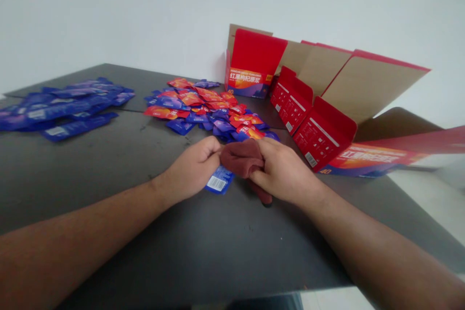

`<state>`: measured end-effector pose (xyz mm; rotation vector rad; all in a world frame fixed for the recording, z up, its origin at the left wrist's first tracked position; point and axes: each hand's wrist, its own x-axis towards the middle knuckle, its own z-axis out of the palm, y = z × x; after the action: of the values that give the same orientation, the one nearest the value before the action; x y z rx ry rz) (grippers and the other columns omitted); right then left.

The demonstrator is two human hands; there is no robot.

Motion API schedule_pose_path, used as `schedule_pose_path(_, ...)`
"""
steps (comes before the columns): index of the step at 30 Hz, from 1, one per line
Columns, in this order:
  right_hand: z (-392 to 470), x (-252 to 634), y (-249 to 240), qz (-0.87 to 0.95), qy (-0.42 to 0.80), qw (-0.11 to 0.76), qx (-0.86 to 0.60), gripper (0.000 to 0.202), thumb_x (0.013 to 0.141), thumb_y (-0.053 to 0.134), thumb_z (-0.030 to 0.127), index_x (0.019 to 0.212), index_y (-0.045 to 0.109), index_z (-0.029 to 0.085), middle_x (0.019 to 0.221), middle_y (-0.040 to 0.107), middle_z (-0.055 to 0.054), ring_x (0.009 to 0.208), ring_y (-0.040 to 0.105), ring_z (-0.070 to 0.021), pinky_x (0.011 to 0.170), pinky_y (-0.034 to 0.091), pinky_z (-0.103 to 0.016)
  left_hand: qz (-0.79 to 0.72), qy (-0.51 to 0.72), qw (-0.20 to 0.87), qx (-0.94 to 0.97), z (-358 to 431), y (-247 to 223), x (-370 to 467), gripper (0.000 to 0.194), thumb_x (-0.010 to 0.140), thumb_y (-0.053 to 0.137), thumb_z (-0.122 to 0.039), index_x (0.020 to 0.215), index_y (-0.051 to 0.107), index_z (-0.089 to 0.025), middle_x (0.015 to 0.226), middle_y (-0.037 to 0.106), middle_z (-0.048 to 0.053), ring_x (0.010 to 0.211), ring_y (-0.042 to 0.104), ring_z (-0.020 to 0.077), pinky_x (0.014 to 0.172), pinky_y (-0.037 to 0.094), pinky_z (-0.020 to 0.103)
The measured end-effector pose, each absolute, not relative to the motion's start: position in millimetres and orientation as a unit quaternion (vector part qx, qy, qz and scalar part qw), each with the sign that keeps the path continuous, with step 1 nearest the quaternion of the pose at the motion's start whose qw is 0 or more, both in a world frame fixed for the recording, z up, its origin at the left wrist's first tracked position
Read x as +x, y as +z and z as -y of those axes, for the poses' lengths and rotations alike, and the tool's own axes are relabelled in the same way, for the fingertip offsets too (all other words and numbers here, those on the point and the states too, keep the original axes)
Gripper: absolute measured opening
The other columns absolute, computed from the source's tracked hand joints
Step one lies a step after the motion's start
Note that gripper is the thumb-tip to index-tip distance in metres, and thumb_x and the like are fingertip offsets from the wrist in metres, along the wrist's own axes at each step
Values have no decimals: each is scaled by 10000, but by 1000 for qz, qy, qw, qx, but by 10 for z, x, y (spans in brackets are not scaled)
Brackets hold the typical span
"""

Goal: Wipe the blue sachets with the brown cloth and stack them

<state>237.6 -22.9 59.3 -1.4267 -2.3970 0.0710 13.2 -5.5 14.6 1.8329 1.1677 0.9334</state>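
My right hand (285, 167) is closed round a bunched reddish-brown cloth (241, 157), whose loose end hangs below the fingers. A blue sachet (220, 180) with a white barcode label shows between my two hands, its upper part covered by the cloth and my left fingers. My left hand (196, 167) is closed in a pinch at the sachet's edge, right against the cloth. Just beyond my hands lies a loose heap of small red and blue sachets (207, 106).
Longer blue-purple sachets (72, 104) are piled at the left of the dark table (174, 247). Several red cartons with raised flaps stand at the right, including an upright one (250, 65) at the back and a nearer one (323, 135). A white wall (145, 9) rises behind.
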Motion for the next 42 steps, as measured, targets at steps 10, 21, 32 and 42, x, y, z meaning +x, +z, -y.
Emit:
schedule_pose_path(10, 241, 2367, 595, 851, 14, 169, -498, 202, 797, 622, 241, 991, 636, 186, 975, 693, -67, 903, 636, -226, 773, 464, -331, -454, 372, 375, 718, 43, 130, 134, 190, 960, 514, -315, 816, 548, -196, 725, 562, -39, 618, 491, 110, 591, 407, 243)
schedule_pose_path(21, 228, 2372, 570, 855, 7, 169, -491, 200, 818, 613, 256, 1003, 635, 184, 971, 692, -63, 887, 631, -220, 758, 459, -332, -455, 376, 371, 717, 52, 135, 121, 187, 951, 516, -288, 790, 524, -195, 712, 541, -41, 618, 477, 108, 582, 397, 241)
schedule_pose_path(32, 224, 2368, 566, 849, 7, 164, -503, 196, 818, 611, 260, 1000, 626, 188, 975, 693, -67, 886, 632, -221, 747, 454, -331, -458, 381, 370, 713, 37, 121, 128, 185, 952, 515, -294, 794, 530, -198, 723, 547, -40, 625, 484, 111, 589, 397, 250)
schedule_pose_path(42, 232, 2370, 564, 844, 7, 163, -512, 238, 838, 607, 280, 1054, 635, 186, 1013, 693, -73, 929, 634, -230, 772, 458, -334, -459, 377, 358, 720, 27, 121, 117, 201, 957, 508, -311, 793, 526, -198, 725, 532, -38, 635, 488, 116, 599, 397, 254)
